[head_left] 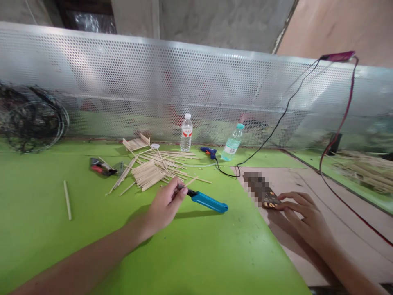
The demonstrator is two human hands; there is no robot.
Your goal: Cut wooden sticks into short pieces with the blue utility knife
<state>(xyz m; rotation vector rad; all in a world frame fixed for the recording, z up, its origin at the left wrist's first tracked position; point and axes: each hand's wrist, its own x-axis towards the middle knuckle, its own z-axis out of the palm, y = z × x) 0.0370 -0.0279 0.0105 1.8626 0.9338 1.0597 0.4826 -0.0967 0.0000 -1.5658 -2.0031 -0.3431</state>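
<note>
Over the green tabletop, my left hand pinches a blue utility knife near its blade end, so the handle points right. A thin wooden stick juts out by the same fingertips; whether they grip it too I cannot tell. On the right, my right hand has its fingers closed on the near corner of a smartphone, whose screen is mostly blurred out. Just beyond my left hand lies a pile of wooden sticks, with a small stick-built piece behind it.
A blue glue gun lies between a clear water bottle and a green-capped bottle. Its black cord rises to the perforated metal screen. Pliers, a lone stick and tangled wire are leftward.
</note>
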